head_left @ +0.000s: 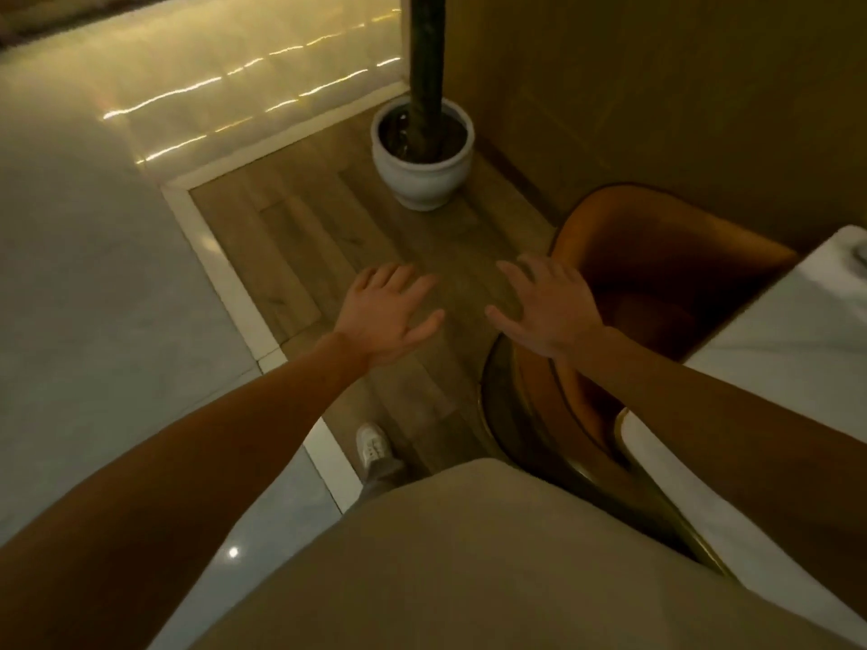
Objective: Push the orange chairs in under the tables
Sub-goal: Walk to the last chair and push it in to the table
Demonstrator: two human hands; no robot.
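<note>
1. Head view, looking down along two bare arms stretched out in front.
2. Flat, loose left hand, fingers spread wide, holding nothing; hangs over the wood floor.
3. Flat, loose right hand too, fingers spread, holding nothing; shows over the near edge of the orange chair, but cannot tell if touching it.
4. On the right, orange chair with round back turned away from the white table; seat side right up against the table, partly hidden by its edge.
5. Below the right wrist, a curved orange piece with a gold rim, just beside the table; too dark to tell what it is.
6. In the far corner, white pot with a dark trunk standing in it, on the wood floor, well apart from both hands.
7. On the left, pale tile floor with bright streaks of light.
8. Down low, white shoe near the pale strip between the two floors.
</note>
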